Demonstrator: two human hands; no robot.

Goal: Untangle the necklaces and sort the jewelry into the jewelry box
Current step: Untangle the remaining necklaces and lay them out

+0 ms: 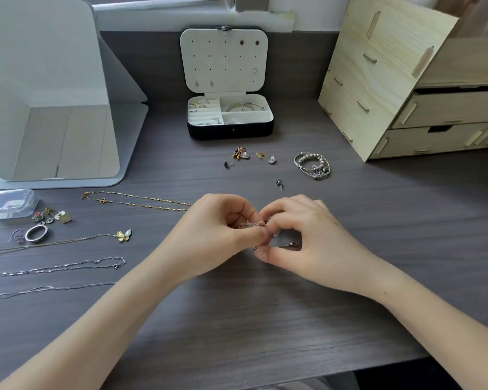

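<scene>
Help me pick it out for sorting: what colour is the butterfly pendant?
The butterfly pendant is gold and pearly white, seen in the head view.

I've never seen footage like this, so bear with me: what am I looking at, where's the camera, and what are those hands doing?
No machine here: these are a person's two bare hands, filmed by one camera worn on the head, looking forward and down. The left hand and right hand both pinch a thin rose-coloured chain over the dark desk. To the left lie a gold necklace, a butterfly necklace and silver chains. Farther back are loose earrings, a heap of bracelets and the open jewelry box, already holding some pieces.
</scene>
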